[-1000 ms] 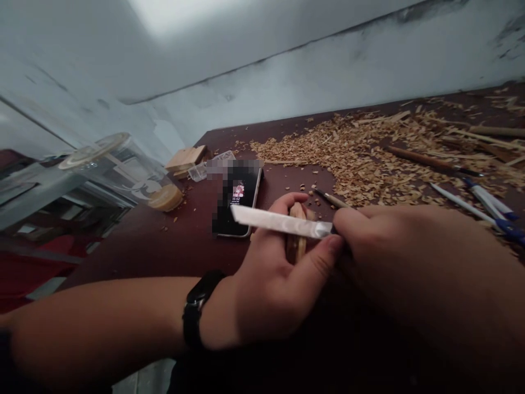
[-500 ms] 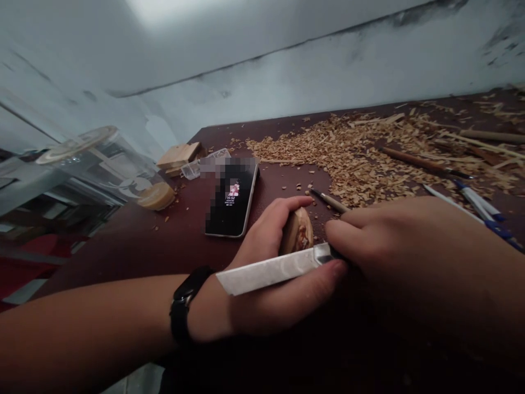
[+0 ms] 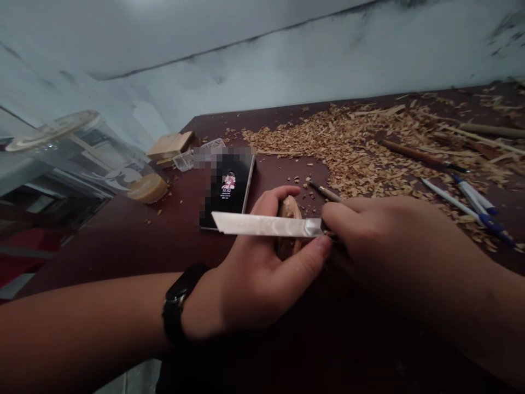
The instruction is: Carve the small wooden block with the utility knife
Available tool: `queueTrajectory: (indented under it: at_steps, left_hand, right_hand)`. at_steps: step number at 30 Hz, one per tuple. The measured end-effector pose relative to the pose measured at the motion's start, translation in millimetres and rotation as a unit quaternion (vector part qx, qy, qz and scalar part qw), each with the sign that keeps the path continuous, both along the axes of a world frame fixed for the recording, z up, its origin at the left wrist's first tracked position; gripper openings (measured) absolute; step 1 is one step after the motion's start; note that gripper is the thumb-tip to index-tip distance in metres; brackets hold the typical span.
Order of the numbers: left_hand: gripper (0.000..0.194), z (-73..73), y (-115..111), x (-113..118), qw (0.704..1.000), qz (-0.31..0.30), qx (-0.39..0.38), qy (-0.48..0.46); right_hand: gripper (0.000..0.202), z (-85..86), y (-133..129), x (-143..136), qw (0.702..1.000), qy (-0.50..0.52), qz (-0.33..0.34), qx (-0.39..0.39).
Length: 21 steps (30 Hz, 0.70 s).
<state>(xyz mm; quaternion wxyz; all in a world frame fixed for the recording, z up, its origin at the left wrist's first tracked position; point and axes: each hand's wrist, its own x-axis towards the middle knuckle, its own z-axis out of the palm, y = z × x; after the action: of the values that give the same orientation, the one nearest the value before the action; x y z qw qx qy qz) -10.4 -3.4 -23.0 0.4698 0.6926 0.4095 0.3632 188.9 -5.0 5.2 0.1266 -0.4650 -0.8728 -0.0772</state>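
Note:
My left hand (image 3: 258,273), with a black band on its wrist, is wrapped round a small carved piece of light wood (image 3: 290,208). In my right hand (image 3: 377,235) is a knife (image 3: 262,225) with a broad pale blade that points left. The blade lies across the front of the wood piece and hides its middle. My left thumb reaches up to the blade's base, beside my right fingers. The knife's handle is mostly hidden inside my right hand.
A phone (image 3: 232,189) lies behind my left hand. Farther left are a plastic cup (image 3: 118,158), wood blocks (image 3: 170,145) and a clear case (image 3: 184,160). Wood chips (image 3: 353,148) cover the back right, with a brown-handled tool (image 3: 414,153) and pens (image 3: 451,201).
The knife blade has risen and levelled out, and now crosses in front of the wood piece. My left hand has turned a little with the wood. The view has shifted slightly.

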Motion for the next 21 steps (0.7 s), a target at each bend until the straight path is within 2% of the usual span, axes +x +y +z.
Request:
queueTrajectory:
  at_steps: [4,7,10,13,16,18,21]
  left_hand:
    - [0.074,7.0,0.5,-5.5,0.998,-0.033,0.024,0.051]
    - [0.078,7.9,1.0,-5.4,0.996,-0.043,0.045,0.058]
    - [0.079,7.1,0.9,-1.6,0.998,-0.027,0.019,0.052]
    - [0.076,7.6,1.1,2.1,0.999,-0.003,-0.031,0.014]
    - [0.071,9.0,2.4,2.5,0.997,0.002,-0.071,0.004]
    - [0.065,9.2,3.7,1.6,0.997,-0.009,-0.073,0.002]
    - [0.057,7.8,5.4,1.4,0.998,-0.023,-0.045,-0.033]
  right_hand:
    - [0.019,3.5,1.6,4.6,0.997,0.018,0.072,-0.02]
    - [0.021,5.1,5.4,5.9,0.996,-0.002,0.09,-0.007]
    - [0.019,6.7,8.6,6.3,0.995,-0.038,0.09,0.035]
    - [0.018,10.4,10.4,5.2,0.996,-0.054,0.066,0.024]
    - [0.018,15.7,11.1,-0.1,0.996,-0.068,0.007,-0.065]
    - [0.017,18.5,10.3,-5.5,0.991,-0.069,-0.034,-0.113]
    - [0.017,19.8,6.0,-12.3,0.987,-0.063,-0.076,-0.128]
